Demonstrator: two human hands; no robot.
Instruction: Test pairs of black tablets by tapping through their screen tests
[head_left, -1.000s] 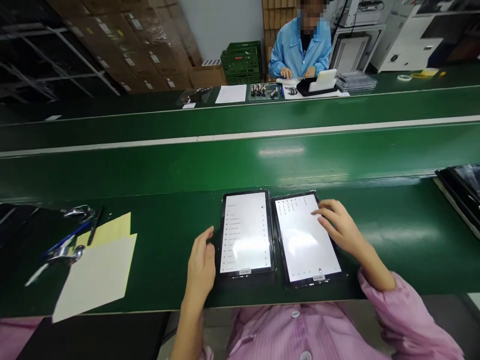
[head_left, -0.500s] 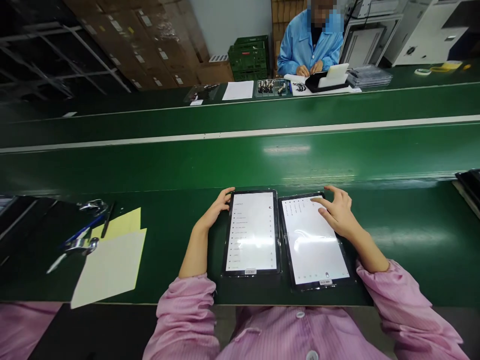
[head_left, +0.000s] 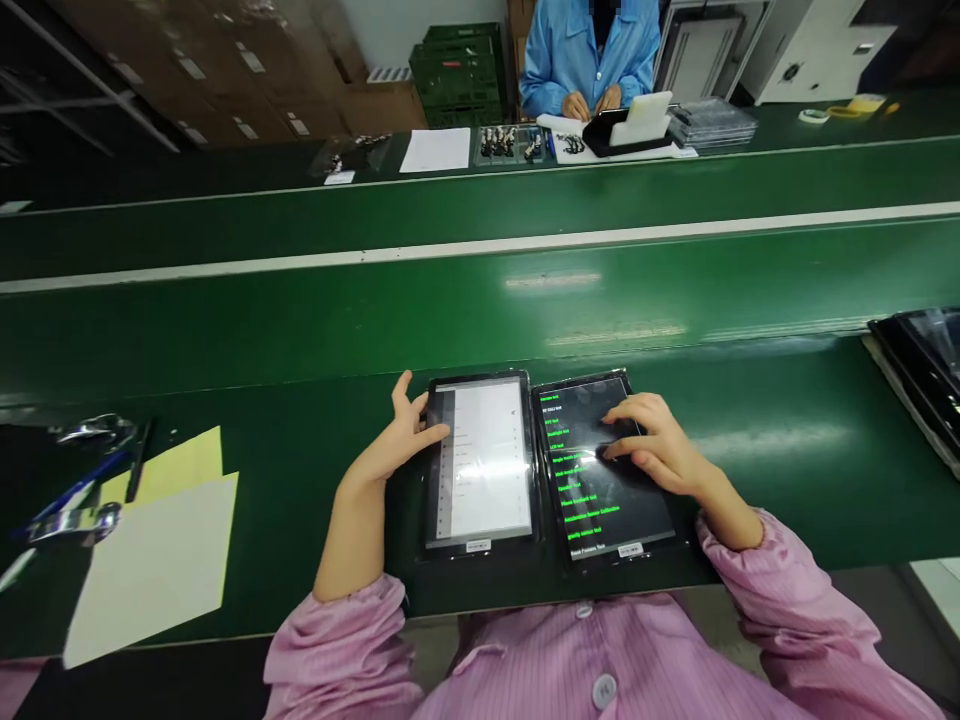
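Two tablets lie flat side by side on the green bench before me. The left tablet (head_left: 484,470) shows a pale screen with a grey strip down its left side. On the right tablet (head_left: 600,500) the screen is dark, with a list of green test names. My left hand (head_left: 405,432) is at the left tablet's upper left edge, its thumb reaching over the screen and its fingers apart. Over the right tablet's screen is my right hand (head_left: 656,440), fingers spread and fingertips at the glass. Neither hand grips anything. A small white label sits at each tablet's lower edge.
Yellow and white paper sheets (head_left: 161,560) lie left, with pens and shiny metal tools (head_left: 75,520). Black flat items (head_left: 926,370) are stacked at the right edge. Across the bench a person in blue (head_left: 589,60) sits behind a black tray (head_left: 630,135) and small parts (head_left: 510,145).
The right tablet's screen has gone from a white list to a dark one with green text. My left thumb has moved onto the left tablet's screen, which now looks different. My view has shifted.
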